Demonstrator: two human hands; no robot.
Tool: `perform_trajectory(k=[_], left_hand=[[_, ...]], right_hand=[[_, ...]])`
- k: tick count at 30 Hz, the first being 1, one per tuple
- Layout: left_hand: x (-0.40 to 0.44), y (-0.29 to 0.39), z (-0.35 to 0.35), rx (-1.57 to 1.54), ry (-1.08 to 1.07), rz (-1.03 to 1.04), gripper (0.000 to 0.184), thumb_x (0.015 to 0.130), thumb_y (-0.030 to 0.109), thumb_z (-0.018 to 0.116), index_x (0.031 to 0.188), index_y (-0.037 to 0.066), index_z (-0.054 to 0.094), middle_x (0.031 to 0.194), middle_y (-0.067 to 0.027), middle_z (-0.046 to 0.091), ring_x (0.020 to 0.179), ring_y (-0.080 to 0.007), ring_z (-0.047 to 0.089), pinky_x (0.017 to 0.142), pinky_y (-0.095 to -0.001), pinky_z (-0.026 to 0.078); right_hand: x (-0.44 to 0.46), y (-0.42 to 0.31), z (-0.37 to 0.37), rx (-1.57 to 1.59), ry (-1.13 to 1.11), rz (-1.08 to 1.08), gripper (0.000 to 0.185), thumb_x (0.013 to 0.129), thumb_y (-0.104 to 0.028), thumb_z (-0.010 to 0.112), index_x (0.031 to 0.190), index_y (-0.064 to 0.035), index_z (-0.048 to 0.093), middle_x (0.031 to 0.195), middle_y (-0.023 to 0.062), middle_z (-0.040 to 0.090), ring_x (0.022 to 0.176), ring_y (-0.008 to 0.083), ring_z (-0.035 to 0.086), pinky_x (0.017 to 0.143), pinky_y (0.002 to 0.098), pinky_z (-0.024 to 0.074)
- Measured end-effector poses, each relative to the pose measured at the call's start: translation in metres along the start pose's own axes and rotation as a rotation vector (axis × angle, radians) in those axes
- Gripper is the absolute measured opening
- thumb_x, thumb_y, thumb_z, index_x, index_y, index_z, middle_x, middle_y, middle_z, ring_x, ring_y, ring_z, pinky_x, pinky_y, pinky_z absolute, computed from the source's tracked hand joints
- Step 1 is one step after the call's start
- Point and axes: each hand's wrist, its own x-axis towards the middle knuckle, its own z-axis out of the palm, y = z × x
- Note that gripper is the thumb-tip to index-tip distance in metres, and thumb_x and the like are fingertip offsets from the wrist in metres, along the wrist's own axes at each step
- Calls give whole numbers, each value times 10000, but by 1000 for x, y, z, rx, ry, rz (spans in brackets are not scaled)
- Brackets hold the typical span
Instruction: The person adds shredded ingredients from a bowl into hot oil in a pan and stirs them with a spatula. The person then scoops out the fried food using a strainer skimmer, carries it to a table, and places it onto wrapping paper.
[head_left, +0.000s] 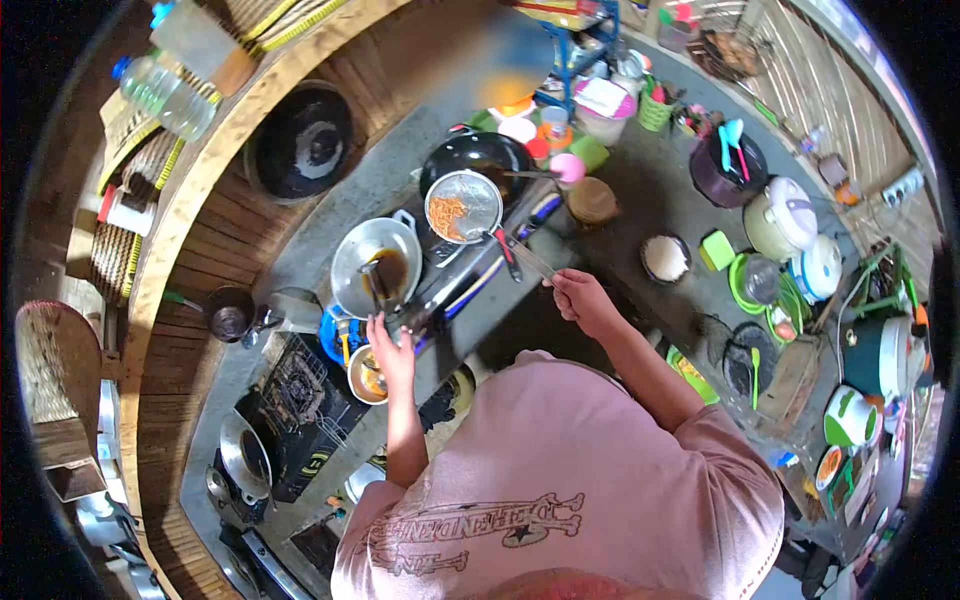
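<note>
My right hand [584, 300] is closed around the handle of a round mesh strainer [482, 205]. Orange-brown fried bits [445, 213] lie in the strainer, which is held above the edge of a black wok [470, 160]. My left hand [392, 352] is at the near rim of a grey two-handled pan [347, 262] with dark brown oil [393, 270] in it. A dark spatula [374, 283] stands in the oil, its handle reaching my left fingers, which seem to hold it lightly. Just below that hand sits a small bowl [358, 385] with orange-brown contents.
Left of the pans is a black gas stove [300, 400], with another wok [240, 450] nearby. A plate of white rice [665, 258], a green container [716, 250] and a rice cooker [780, 220] stand on the right counter. A large black pan [300, 140] hangs on the wooden wall.
</note>
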Motion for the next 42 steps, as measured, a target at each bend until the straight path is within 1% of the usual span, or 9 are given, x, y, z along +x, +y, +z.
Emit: perform_trajectory(k=[7,12,13,17,20,23,34,38,42], left_hand=[[-84,132,44,-173,-153,157,408,884,71,635,1282,21,560,1405,-193,504,1324,-351,465,1124,-421,339],[-176,213,70,-453,-495,95,393,862,33,645,1248,33,575,1369,-184,530,1268,-338,515,1071,-403,399],[-194,210,84,-377,-508,233,357,882,46,635,1236,32,587,1306,-172,572,1247,-309,536,1012,-383,449],[-245,251,95,-534,-804,153,279,962,82,581,1235,23,590,1250,-123,614,1072,-235,636,973,-338,476],[-267,277,99,-505,-988,313,292,1018,191,523,1245,20,589,1152,-125,672,1038,-203,656,935,-318,483],[-307,303,110,-840,-1179,14,408,1068,314,446,1208,-29,616,1142,-108,696,975,-149,661,913,-302,495],[-469,357,57,-760,-1687,328,373,1061,255,453,1147,-62,631,1047,-124,710,924,-175,675,864,-311,516],[-529,340,45,-686,-1875,332,454,1072,344,416,1199,-45,613,1060,-113,697,972,-184,655,929,-337,487],[-577,334,34,-571,-2022,459,413,1064,308,451,1210,-45,609,1050,-95,699,921,-158,651,877,-313,508]], right_hand=[[-100,16,-93,104,72,-23,218,1035,-207,488,1016,-17,591,605,-39,413,452,62,320,403,239,239],[-184,48,-152,143,174,-46,215,1037,-198,474,1012,-17,586,606,-34,422,454,59,335,404,232,256],[-200,55,-162,144,187,-68,217,1039,-199,469,1013,-18,587,606,-32,425,456,59,339,405,231,260],[-262,89,-181,186,290,-88,222,1041,-214,467,1013,-28,585,608,-28,429,459,66,349,410,230,262],[-306,114,-181,262,346,-141,216,1040,-213,469,1012,-32,582,611,-24,432,465,69,360,410,232,266],[-347,147,-177,331,401,-209,217,1038,-227,478,1011,-39,582,615,-28,437,471,69,367,412,234,273],[-543,250,-130,563,677,-402,221,1050,-268,472,1002,-77,573,591,-40,436,440,74,338,400,240,259],[-613,274,-128,575,825,-379,233,1051,-268,468,1017,-66,578,583,-39,429,439,71,340,399,243,263],[-677,309,-124,583,914,-475,249,1053,-271,461,1026,-53,577,581,-36,429,437,71,338,400,246,264]])
